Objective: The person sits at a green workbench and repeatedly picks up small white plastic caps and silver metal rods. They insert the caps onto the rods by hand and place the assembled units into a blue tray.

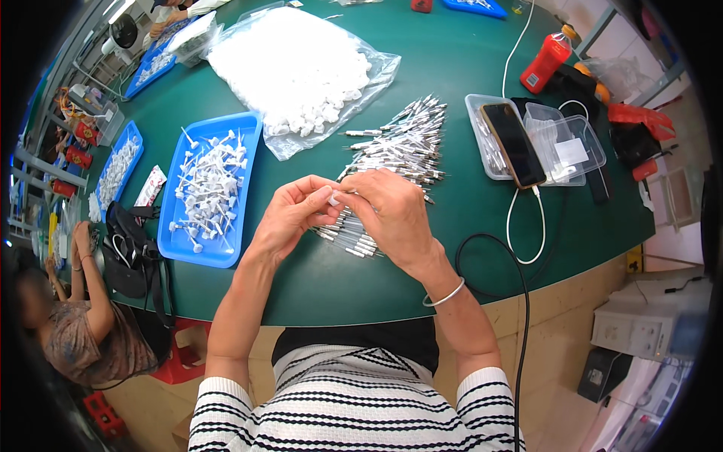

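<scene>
Over the green table, my left hand (295,213) and my right hand (388,211) meet at the fingertips. Between the left thumb and forefinger is a small white plastic cap (334,200). The right fingers pinch close against it; what they hold is mostly hidden. Below and beyond my hands lies a heap of thin metal-and-glass rods (407,143). To the left, a blue tray (167,230) holds many white caps with rods fixed in them. Farther back, a clear plastic bag (260,56) lies open, full of loose white caps.
On the right, a phone (514,143) with a white cable rests on clear plastic boxes (584,154). A red bottle (547,59) stands behind. A black cable (521,316) hangs over the front edge. At left are a smaller blue tray (135,154), a black bag (128,256) and a seated person (90,331).
</scene>
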